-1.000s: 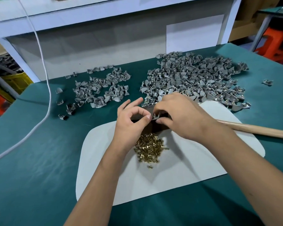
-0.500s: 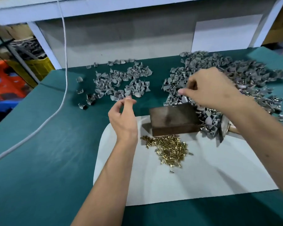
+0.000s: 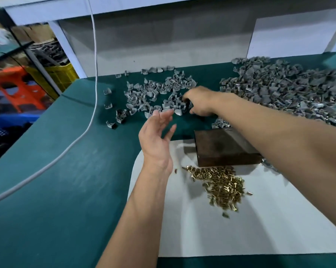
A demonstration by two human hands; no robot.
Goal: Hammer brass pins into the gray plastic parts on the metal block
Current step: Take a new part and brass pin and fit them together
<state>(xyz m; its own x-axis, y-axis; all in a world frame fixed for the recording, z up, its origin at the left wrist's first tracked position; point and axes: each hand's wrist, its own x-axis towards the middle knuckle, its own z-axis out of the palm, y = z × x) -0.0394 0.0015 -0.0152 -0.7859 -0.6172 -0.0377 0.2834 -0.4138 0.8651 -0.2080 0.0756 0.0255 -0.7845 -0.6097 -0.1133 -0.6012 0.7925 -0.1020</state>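
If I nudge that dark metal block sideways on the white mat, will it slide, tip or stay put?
The metal block looks solid and squat, so probably heavy and unlikely to tip. It sits flat on the white mat, so it would likely slide, perhaps dragging the mat. The brass pins lying against its near edge would probably scatter.

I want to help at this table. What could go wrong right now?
The right forearm crosses just above the metal block while the right hand reaches into the smaller pile of gray parts; it might bump the block. The loose brass pins lie close beside the left hand and could scatter if a hand sweeps through them.
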